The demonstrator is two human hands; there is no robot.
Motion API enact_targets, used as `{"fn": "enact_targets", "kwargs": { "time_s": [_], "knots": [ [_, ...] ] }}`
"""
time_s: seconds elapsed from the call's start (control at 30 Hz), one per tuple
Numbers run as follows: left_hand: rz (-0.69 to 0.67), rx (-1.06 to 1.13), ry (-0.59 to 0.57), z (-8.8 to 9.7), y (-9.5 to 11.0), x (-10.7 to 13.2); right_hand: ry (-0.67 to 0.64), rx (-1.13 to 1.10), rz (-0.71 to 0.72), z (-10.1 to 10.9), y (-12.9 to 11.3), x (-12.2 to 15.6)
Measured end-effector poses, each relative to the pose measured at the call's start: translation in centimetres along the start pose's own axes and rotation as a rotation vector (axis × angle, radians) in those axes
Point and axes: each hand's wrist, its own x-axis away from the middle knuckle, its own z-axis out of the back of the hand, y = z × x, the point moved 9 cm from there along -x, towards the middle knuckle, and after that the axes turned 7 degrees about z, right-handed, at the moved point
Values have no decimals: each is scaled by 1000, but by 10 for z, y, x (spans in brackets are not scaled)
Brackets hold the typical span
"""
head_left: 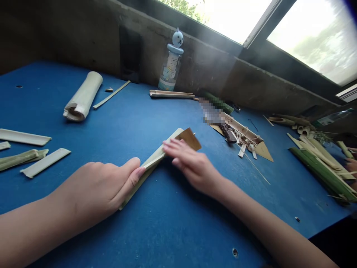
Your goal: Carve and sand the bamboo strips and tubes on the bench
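Pinched between the thumb and curled fingers of my left hand [111,184] is a pale split bamboo strip [156,155], slanting away from me just above the blue table. A second strip edge shows beneath it; whether it is a separate piece I cannot tell. Over the strip's far end, my right hand [191,162] presses a folded brown piece of sandpaper [192,139] with its fingers laid across it. The thumb of that hand is under the strip's near side, and part of the sandpaper is hidden by the fingers.
Bamboo pieces [46,162] lie at the left, below a bamboo tube [83,96]. A bottle [169,70] stands by the wall. A knife [228,132] rests among scraps at the right. Green bamboo [320,173] lies near another person's hand [353,167] at the right edge.
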Motion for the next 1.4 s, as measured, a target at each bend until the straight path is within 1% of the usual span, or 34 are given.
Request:
{"fn": "enact_targets", "kwargs": {
  "time_s": [0.07,0.1,0.2,0.23,0.27,0.3,0.37,0.4,0.43,0.47,0.57,0.6,0.63,0.67,0.73,0.77,0.8,0.9,0.93,0.97,1.03,1.07,1.1,1.13,1.2,1.23,1.27,1.3,1.4],
  "knots": [
    [0,-10,15,-2,0,2,-55,-46,80,-7,-13,-1],
    [4,-15,19,-3,1,2,-46,-45,72,-5,-12,-1],
    [12,-15,17,-3,1,2,57,41,-72,8,6,3],
    [14,-12,15,-3,1,2,76,65,-97,9,7,4],
    [18,-11,8,-3,0,1,67,67,-82,6,1,2],
    [21,-10,-5,-3,-1,0,35,51,-37,0,-9,-1],
    [35,-3,-34,-2,-3,-2,-51,-10,94,-16,-34,-8],
    [41,13,-45,-1,-3,-2,-67,-26,138,-20,-41,-11],
    [48,40,-52,1,-3,-2,-64,-27,151,-20,-42,-12],
    [57,75,-53,4,-3,-1,-40,-8,129,-17,-37,-13],
    [80,175,-38,11,-3,0,76,94,-55,-1,-6,-9],
    [83,190,-32,12,-3,1,96,112,-89,2,-2,-7],
    [80,198,-23,12,-4,1,90,106,-84,1,-4,-7],
    [72,204,-15,11,-4,1,62,80,-49,-4,-11,-7],
    [32,222,-11,9,-3,0,-23,-1,71,-17,-32,-10],
    [21,237,-17,8,-3,0,-47,-25,102,-21,-39,-11],
    [19,255,-30,6,-4,1,-46,-27,97,-21,-40,-12],
    [49,279,-62,4,-6,2,51,58,-30,-12,-31,-11],
    [51,273,-57,4,-5,3,59,70,-44,-12,-31,-11],
    [38,265,-45,5,-4,4,44,63,-20,-14,-36,-11],
    [10,243,-18,7,-2,6,-28,12,97,-23,-49,-12],
    [8,239,-18,7,-1,6,-51,-7,142,-24,-52,-12],
    [16,239,-25,7,-2,6,-49,-7,152,-23,-50,-12],
    [31,240,-35,7,-2,6,-23,10,121,-18,-42,-12],
    [62,238,-55,7,-3,5,61,61,-13,-6,-19,-10],
    [70,234,-61,7,-2,5,98,80,-75,-1,-11,-8],
    [71,223,-61,7,-2,5,115,80,-99,0,-9,-7],
    [65,208,-55,8,-1,5,106,60,-75,-3,-14,-7],
    [33,185,-27,8,0,6,-9,-49,130,-20,-42,-8]
  ]
}}
